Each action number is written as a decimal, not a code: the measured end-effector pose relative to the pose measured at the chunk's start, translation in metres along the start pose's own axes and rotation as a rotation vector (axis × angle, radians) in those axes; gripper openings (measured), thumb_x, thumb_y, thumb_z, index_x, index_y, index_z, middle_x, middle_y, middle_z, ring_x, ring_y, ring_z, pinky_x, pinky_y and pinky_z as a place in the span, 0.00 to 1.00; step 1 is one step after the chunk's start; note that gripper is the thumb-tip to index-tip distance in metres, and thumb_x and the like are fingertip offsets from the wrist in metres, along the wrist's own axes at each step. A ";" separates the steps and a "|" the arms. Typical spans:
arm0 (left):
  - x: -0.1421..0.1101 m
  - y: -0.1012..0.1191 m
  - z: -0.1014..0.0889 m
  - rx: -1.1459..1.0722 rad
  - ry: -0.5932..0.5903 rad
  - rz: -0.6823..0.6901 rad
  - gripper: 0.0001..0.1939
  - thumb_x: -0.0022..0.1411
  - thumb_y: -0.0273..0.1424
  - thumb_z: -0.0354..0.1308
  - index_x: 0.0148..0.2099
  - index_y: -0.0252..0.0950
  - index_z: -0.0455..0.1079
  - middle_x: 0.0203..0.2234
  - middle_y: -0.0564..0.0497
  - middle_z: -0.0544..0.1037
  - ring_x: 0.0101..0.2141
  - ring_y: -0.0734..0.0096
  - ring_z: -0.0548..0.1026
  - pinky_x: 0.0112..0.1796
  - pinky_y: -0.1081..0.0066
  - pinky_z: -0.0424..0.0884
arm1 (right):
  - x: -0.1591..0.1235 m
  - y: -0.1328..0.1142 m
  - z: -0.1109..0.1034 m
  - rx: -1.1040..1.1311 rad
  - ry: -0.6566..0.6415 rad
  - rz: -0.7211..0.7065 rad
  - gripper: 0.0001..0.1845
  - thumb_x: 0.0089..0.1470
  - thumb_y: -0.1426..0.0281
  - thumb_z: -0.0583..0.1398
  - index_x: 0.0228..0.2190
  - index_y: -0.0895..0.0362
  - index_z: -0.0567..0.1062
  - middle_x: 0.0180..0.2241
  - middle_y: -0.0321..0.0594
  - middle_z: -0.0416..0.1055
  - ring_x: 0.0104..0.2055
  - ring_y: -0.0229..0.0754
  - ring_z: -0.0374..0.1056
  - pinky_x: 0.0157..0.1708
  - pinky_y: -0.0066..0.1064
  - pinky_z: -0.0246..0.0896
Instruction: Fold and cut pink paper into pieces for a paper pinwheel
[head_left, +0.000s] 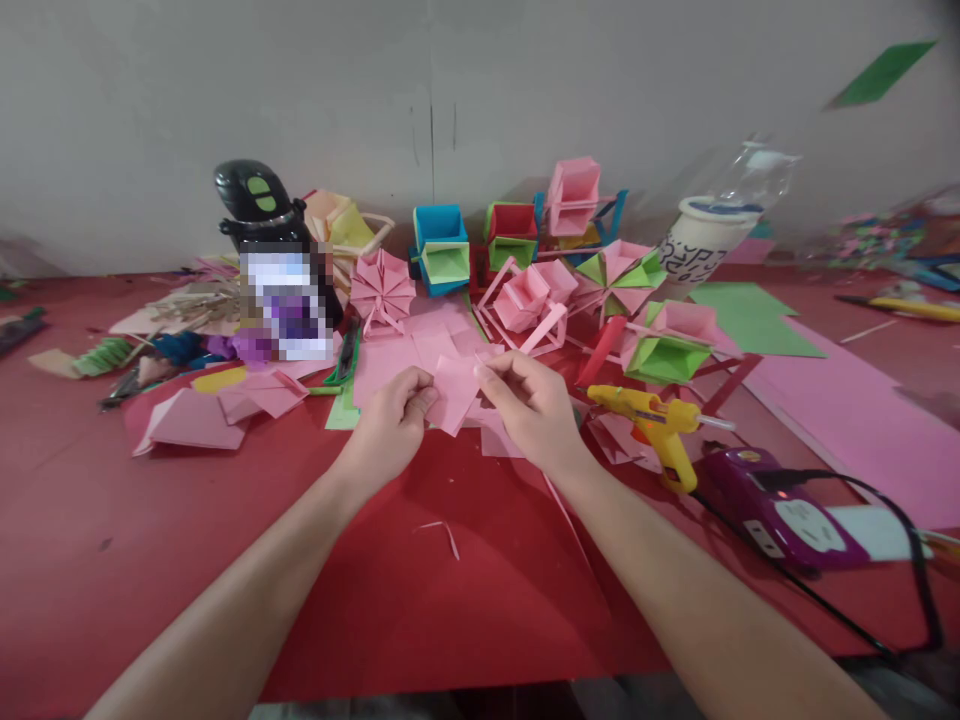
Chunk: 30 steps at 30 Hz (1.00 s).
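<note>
A small piece of pink paper (454,392) is held up between my two hands, over the middle of the red table. My left hand (391,425) pinches its left edge between thumb and fingers. At the upper right corner, my right hand (531,408) grips the same paper with thumb and forefinger. Behind and beneath it lie pink sheets (382,358) and a green-handled cutter (346,352). A folded pink paper fan (382,290) and a pink paper box with strip handles (529,300) stand just beyond my hands.
On the right are a yellow glue gun (652,420), a purple power strip (784,510) with a black cord, and large pink sheets (847,420). Folded paper boxes (442,245) line the wall. A phone (289,305) leans on a black stand at left, near pink paper pieces (195,420).
</note>
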<state>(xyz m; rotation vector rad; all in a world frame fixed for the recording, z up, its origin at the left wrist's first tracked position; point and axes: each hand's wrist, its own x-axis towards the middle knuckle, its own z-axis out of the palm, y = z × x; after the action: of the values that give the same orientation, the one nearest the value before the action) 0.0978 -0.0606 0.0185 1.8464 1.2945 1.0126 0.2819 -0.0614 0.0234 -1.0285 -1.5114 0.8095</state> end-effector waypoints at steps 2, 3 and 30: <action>-0.001 -0.001 0.000 -0.009 -0.018 -0.002 0.08 0.67 0.31 0.50 0.33 0.38 0.61 0.23 0.57 0.66 0.25 0.73 0.68 0.29 0.72 0.63 | 0.000 0.000 0.000 -0.003 0.000 -0.001 0.12 0.60 0.63 0.61 0.28 0.56 0.72 0.24 0.34 0.68 0.27 0.36 0.65 0.29 0.30 0.60; -0.001 -0.002 0.001 -0.023 -0.028 -0.006 0.08 0.67 0.31 0.50 0.33 0.38 0.61 0.23 0.57 0.66 0.24 0.73 0.68 0.28 0.72 0.63 | 0.000 0.000 0.000 -0.007 0.002 -0.001 0.12 0.60 0.63 0.61 0.28 0.56 0.72 0.24 0.34 0.68 0.27 0.36 0.65 0.29 0.30 0.60; 0.002 0.003 -0.005 -0.075 0.048 -0.019 0.11 0.65 0.31 0.53 0.29 0.38 0.63 0.18 0.56 0.68 0.20 0.75 0.68 0.24 0.74 0.63 | 0.003 0.009 0.002 0.184 -0.097 0.185 0.19 0.53 0.55 0.66 0.37 0.56 0.74 0.32 0.37 0.72 0.31 0.36 0.69 0.30 0.28 0.68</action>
<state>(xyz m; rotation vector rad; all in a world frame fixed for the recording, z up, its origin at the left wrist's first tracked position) 0.0957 -0.0594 0.0239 1.7598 1.2827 1.0867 0.2810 -0.0556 0.0163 -1.0133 -1.4066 1.1210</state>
